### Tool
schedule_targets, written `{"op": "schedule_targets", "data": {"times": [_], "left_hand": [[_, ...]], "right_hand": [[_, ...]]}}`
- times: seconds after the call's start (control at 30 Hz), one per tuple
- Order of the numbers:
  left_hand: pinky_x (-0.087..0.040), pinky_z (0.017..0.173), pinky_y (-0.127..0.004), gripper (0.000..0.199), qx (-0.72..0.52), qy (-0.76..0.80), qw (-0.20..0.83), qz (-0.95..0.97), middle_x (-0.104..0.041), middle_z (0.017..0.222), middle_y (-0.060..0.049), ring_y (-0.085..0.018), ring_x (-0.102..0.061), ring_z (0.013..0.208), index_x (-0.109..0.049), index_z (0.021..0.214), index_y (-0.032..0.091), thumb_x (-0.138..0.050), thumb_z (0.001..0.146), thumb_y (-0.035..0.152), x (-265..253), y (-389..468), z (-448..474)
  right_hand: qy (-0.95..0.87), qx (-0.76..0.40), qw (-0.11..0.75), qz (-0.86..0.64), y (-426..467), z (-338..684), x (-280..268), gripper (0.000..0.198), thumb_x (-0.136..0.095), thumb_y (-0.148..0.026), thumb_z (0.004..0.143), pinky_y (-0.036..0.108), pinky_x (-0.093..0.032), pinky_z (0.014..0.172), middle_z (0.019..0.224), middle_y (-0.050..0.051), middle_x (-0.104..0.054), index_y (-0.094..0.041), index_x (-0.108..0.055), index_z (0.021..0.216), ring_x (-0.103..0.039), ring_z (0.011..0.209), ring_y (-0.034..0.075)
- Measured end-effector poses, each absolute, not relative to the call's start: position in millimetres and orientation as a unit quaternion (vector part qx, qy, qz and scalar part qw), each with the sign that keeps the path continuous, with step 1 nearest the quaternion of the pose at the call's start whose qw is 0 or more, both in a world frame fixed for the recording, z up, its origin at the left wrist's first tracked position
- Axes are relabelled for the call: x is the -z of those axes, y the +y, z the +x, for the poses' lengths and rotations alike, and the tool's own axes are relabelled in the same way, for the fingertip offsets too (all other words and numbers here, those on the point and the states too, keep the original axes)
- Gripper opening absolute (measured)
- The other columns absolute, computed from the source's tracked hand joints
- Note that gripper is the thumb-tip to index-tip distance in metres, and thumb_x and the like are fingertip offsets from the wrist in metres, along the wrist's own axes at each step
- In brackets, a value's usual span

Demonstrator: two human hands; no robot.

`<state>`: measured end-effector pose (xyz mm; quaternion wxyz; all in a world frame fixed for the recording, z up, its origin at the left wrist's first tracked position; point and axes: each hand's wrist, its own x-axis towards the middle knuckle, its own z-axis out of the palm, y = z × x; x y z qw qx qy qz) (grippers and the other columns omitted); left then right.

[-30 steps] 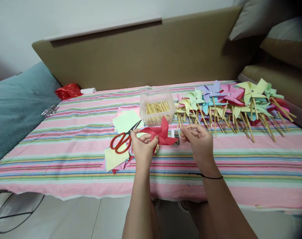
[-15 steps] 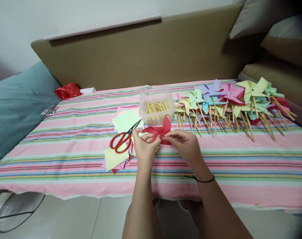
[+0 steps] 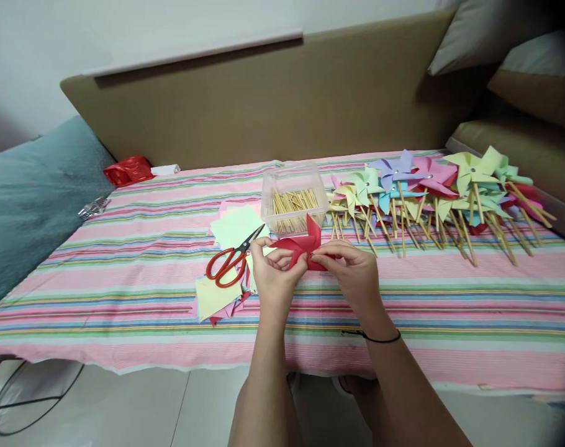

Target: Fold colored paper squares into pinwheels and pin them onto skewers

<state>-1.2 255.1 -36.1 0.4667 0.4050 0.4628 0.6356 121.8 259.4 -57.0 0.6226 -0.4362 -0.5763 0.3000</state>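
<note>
Both hands hold a red paper pinwheel (image 3: 313, 231) above the striped cloth, in front of a clear plastic box (image 3: 269, 205). My left hand (image 3: 279, 267) pinches its folded tips near the centre with thumb and fingers. My right hand (image 3: 350, 267) closes at the centre from the other side; something tiny shows at its fingertips, too small to make out. No stick is visible on this pinwheel. Scissors (image 3: 226, 266) with red handles lie just left of my left hand, across the stacks of coloured paper (image 3: 238, 226).
Thin wooden sticks (image 3: 294, 202) fill part of the box. A pile of finished pinwheels (image 3: 431, 177) on sticks lies to the right. Paper squares (image 3: 217, 297) lie at the left. A red plastic bag (image 3: 128, 171) and a teal cushion (image 3: 40, 198) are farther left.
The red pinwheel and both hands have shifted slightly to the right. My right-hand fingertips now press closer to the pinwheel's centre beside my left thumb.
</note>
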Motion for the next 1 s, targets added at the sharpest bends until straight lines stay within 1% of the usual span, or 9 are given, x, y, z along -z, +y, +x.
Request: {"op": "schedule_targets", "data": {"times": [0.27,0.6,0.7,0.8,1.0], "left_hand": [[-0.046,0.051,-0.017,0.052,-0.628,0.464,0.473,0.408,-0.065,0.058,0.009,-0.009,-0.061,0.048,-0.031,0.088,0.025,-0.073,0.06,0.013,35.8,254.8,-3.1],[-0.046,0.055,-0.017,0.051,-0.619,0.471,0.462,0.426,-0.064,0.058,0.01,-0.009,-0.062,0.05,-0.031,0.087,0.025,-0.073,0.06,0.013,37.2,255.1,-3.2],[-0.045,0.053,-0.016,0.05,-0.615,0.474,0.458,0.433,-0.063,0.057,0.01,-0.008,-0.06,0.049,-0.031,0.087,0.025,-0.072,0.061,0.014,37.2,254.7,-3.4],[-0.046,0.053,-0.017,0.049,-0.614,0.471,0.462,0.433,-0.064,0.058,0.009,-0.009,-0.061,0.049,-0.031,0.087,0.025,-0.072,0.061,0.013,36.4,254.1,-3.4],[-0.046,0.054,-0.017,0.049,-0.607,0.477,0.457,0.441,-0.065,0.058,0.009,-0.009,-0.062,0.05,-0.032,0.086,0.025,-0.071,0.06,0.012,34.7,253.3,-3.5]], "right_hand": [[-0.6,-0.29,0.612,-0.425,259.4,124.1,55.1,0.012,-0.073,-0.013,0.074,0.035,-0.047,0.074,0.07,0.0,-0.07,-0.023,-0.073,0.069,-0.061,0.073,0.018],[-0.601,-0.292,0.601,-0.439,259.6,124.8,56.0,0.01,-0.072,-0.015,0.074,0.035,-0.047,0.073,0.071,0.001,-0.07,-0.023,-0.072,0.068,-0.061,0.073,0.018],[-0.589,-0.305,0.597,-0.451,259.5,124.8,56.6,0.009,-0.073,-0.016,0.073,0.035,-0.047,0.074,0.071,0.001,-0.069,-0.023,-0.072,0.068,-0.061,0.074,0.018],[-0.57,-0.33,0.595,-0.461,259.8,124.6,57.7,0.006,-0.074,-0.018,0.072,0.034,-0.046,0.071,0.073,0.002,-0.066,-0.023,-0.073,0.068,-0.059,0.075,0.018],[-0.544,-0.37,0.584,-0.476,261.6,124.9,61.8,0.002,-0.075,-0.024,0.07,0.033,-0.046,0.069,0.084,0.003,-0.06,-0.023,-0.074,0.071,-0.057,0.082,0.019]]}}
